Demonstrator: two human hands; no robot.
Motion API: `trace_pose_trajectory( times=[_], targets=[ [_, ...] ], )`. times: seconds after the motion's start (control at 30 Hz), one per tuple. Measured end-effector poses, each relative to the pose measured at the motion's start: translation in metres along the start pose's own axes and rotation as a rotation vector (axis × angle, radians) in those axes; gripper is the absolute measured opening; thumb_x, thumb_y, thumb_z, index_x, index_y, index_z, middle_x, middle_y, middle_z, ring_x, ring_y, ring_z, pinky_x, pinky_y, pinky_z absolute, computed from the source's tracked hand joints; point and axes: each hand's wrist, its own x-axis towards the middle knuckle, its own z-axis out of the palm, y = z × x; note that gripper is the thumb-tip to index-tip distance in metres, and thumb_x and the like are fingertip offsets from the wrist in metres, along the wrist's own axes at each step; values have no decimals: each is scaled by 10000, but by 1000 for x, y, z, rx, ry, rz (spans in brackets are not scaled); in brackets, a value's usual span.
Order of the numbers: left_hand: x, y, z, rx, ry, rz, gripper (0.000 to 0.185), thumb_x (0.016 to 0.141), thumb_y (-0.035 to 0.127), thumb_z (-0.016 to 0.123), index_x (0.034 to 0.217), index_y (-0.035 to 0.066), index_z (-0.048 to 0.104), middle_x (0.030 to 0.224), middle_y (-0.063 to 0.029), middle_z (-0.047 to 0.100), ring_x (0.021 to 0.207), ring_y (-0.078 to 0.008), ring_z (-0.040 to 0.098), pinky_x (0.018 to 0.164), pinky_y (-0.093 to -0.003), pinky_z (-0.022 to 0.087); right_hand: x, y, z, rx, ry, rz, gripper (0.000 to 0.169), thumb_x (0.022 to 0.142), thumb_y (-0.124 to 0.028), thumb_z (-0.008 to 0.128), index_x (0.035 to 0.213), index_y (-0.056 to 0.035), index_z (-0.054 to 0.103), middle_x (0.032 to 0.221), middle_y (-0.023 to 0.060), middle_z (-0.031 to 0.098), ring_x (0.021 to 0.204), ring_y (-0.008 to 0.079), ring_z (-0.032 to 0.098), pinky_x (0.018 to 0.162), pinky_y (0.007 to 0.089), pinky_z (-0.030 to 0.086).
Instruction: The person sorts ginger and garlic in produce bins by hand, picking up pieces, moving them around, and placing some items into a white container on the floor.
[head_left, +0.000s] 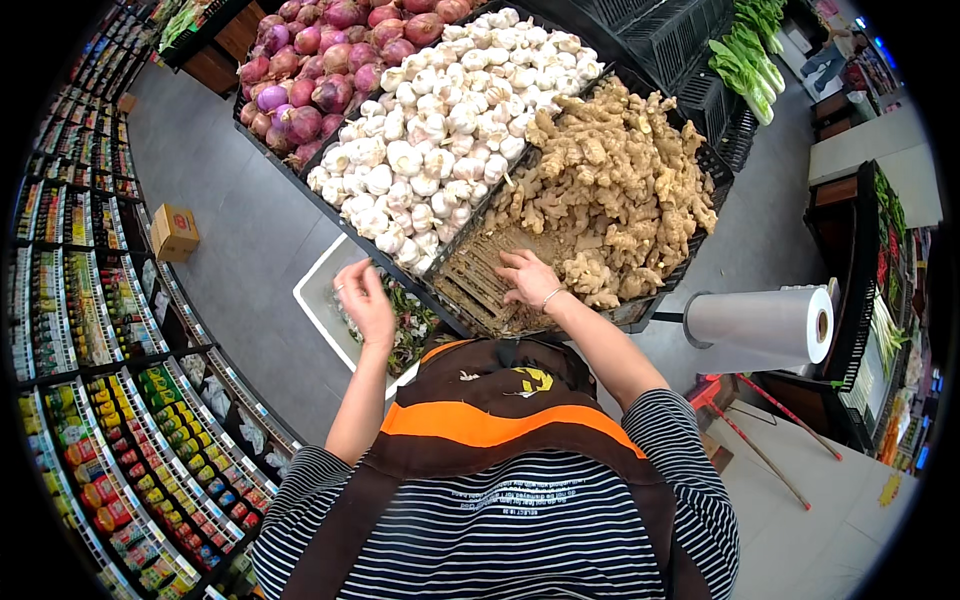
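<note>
My right hand (531, 280) is over the slatted floor of a black plastic crate (480, 281), fingers spread and slightly bent, with nothing visible in it. Brown dirt and crumbs lie on those slats. A heap of ginger root (615, 172) fills the rest of the crate, and a few pieces lie beside my right wrist, which wears a bracelet. My left hand (367, 304), with a ring on one finger, is raised above a white foam box (319, 289). Its fingers are curved and apart, and I see nothing in them. Leafy vegetable scraps (409, 322) lie in the box.
Garlic bulbs (442, 127) and red onions (322, 67) fill neighbouring sections. A plastic bag roll (757, 326) juts out at right, above a red-handled tool (739, 405). A cardboard box (175, 232) sits near stocked shelves (127, 435). A person (829, 60) is far off.
</note>
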Motion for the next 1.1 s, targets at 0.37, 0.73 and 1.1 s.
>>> trace_pose_trajectory(
  times=[0.37,0.73,1.1],
  targets=[
    [-53,19,116,578,-1233,387,664,754,283,761,1314,58,485,1241,-212,487,1145,-384,492,950,-410,471,-25,12,-5,-100,-6,75,275,721,-51,645,992,-81,681,1058,75,627,1075,280,541,889,363,492],
    [-71,25,165,638,-1351,624,990,578,345,874,1379,43,379,1318,-220,376,1194,-381,409,970,-412,462,-42,-6,-34,-565,-63,124,318,710,-94,679,1014,-25,611,1051,118,567,1018,264,546,872,335,474],
    [-61,34,183,518,-1371,1108,1192,571,598,800,1463,35,247,1492,-214,234,1413,-404,156,1132,-510,243,-43,36,-63,-622,-51,143,189,791,-163,607,958,-100,670,926,54,636,984,230,579,737,320,532]
  ],
)
